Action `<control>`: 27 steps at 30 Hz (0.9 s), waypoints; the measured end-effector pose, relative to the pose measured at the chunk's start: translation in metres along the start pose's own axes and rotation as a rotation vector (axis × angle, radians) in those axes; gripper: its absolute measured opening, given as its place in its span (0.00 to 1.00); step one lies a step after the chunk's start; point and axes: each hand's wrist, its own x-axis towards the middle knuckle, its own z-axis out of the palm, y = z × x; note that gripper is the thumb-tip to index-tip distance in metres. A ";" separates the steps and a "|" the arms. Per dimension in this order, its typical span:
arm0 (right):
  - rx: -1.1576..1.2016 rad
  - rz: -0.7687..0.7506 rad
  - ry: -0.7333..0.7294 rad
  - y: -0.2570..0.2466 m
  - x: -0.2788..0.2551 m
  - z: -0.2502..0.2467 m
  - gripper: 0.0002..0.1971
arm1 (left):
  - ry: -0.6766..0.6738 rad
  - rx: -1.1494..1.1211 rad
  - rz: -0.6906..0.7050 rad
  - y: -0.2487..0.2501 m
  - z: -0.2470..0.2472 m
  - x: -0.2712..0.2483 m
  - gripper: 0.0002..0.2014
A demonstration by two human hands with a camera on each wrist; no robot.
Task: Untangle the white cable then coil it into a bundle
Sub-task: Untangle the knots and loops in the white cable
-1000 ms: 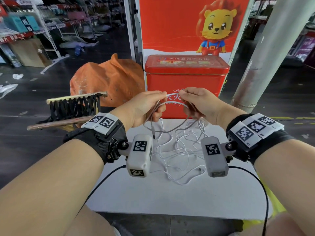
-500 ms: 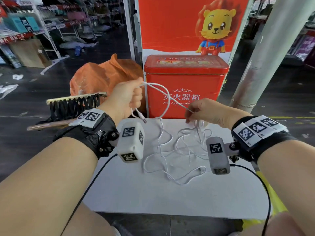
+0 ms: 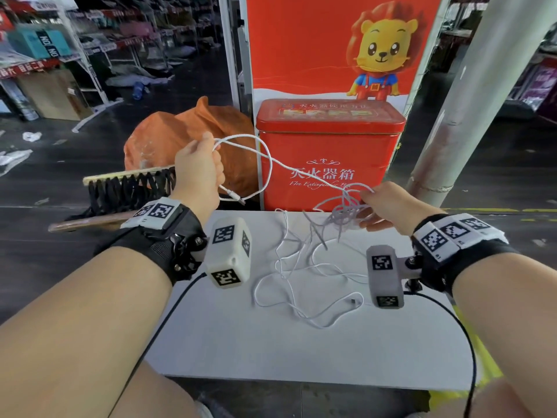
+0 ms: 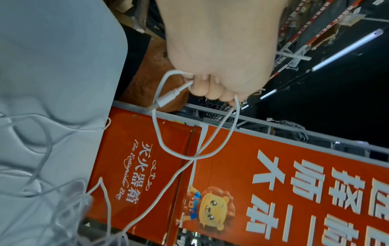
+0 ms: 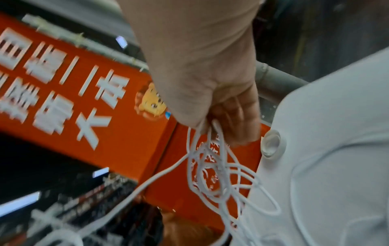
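Observation:
A thin white cable runs from my left hand, raised at upper left, across to my right hand over the far edge of the white table. The left hand's curled fingers grip the cable near its plug, which hangs below in a loop. My right hand pinches a knotted clump of the cable between thumb and fingers. The rest lies in loose tangled loops on the table, with the other plug near the right wrist camera.
A red fire extinguisher box stands right behind the table's far edge, under a red lion poster. An orange sack and a black-strapped wooden rack lie at left. A grey pillar rises at right.
My hands, close together a second ago, have drawn apart: the left rose and went left with the plug end, stretching a strand; the right stayed low holding the tangle.

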 end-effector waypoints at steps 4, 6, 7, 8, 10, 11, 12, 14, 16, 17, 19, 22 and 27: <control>-0.027 -0.136 0.024 -0.013 -0.006 0.011 0.11 | -0.279 0.229 0.061 -0.002 0.008 -0.010 0.14; 0.010 -0.188 0.013 -0.023 -0.015 0.015 0.10 | -0.394 0.382 0.112 0.001 0.013 -0.018 0.13; 0.043 -0.210 0.003 -0.027 -0.019 0.015 0.09 | -0.420 0.433 0.125 0.003 0.015 -0.021 0.12; 0.083 -0.219 -0.009 -0.029 -0.020 0.015 0.08 | -0.424 0.479 0.139 0.004 0.017 -0.022 0.12; 0.195 -0.200 -0.043 -0.030 -0.020 0.012 0.10 | -0.382 0.638 0.237 0.006 0.020 -0.022 0.13; 0.230 -0.190 -0.042 -0.029 -0.019 0.010 0.13 | -0.337 0.759 0.323 0.005 0.020 -0.020 0.15; 0.231 -0.192 -0.029 -0.029 -0.018 0.008 0.14 | -0.285 0.879 0.413 0.005 0.018 -0.018 0.16; 0.200 -0.213 -0.038 -0.028 -0.018 0.006 0.16 | -0.214 1.037 0.512 0.004 0.010 -0.012 0.16; 0.214 -0.226 -0.052 -0.028 -0.021 0.006 0.15 | -0.225 1.093 0.498 0.002 0.004 -0.008 0.15; 0.265 -0.217 -0.072 -0.029 -0.023 0.005 0.14 | -0.249 1.104 0.475 0.000 0.002 -0.008 0.14; 0.404 -0.201 -0.122 -0.028 -0.024 0.006 0.14 | -0.323 1.097 0.447 -0.002 0.004 -0.011 0.15; 0.478 -0.216 -0.144 -0.031 -0.027 0.005 0.16 | -0.417 1.101 0.438 -0.004 0.011 -0.015 0.15; 0.215 -0.268 -0.120 -0.036 -0.028 0.002 0.17 | -0.542 1.046 0.351 -0.008 0.015 -0.018 0.13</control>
